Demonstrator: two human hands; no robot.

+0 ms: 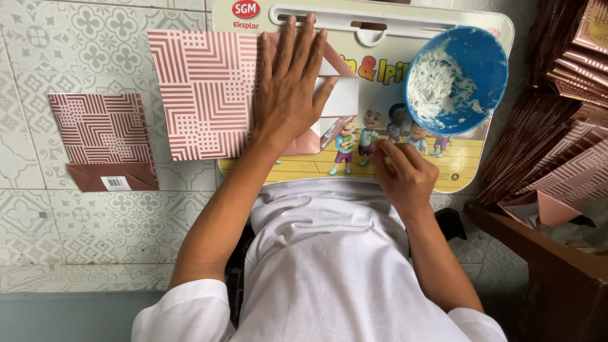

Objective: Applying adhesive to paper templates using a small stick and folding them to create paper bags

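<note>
A white shirt [323, 266] fills the near view. Beyond it, the right hand [405, 177] rests curled at the near edge of the lap board [443, 168], seemingly pinching something small; what, I cannot tell. The left hand [288, 88] lies flat, fingers spread, pressing the pink patterned paper [202, 95] across the board's left edge. A blue bowl of white paste [456, 79] sits at the far right corner; a stray elbow could tip it, and lifting the palm could let the fold spring open.
</note>
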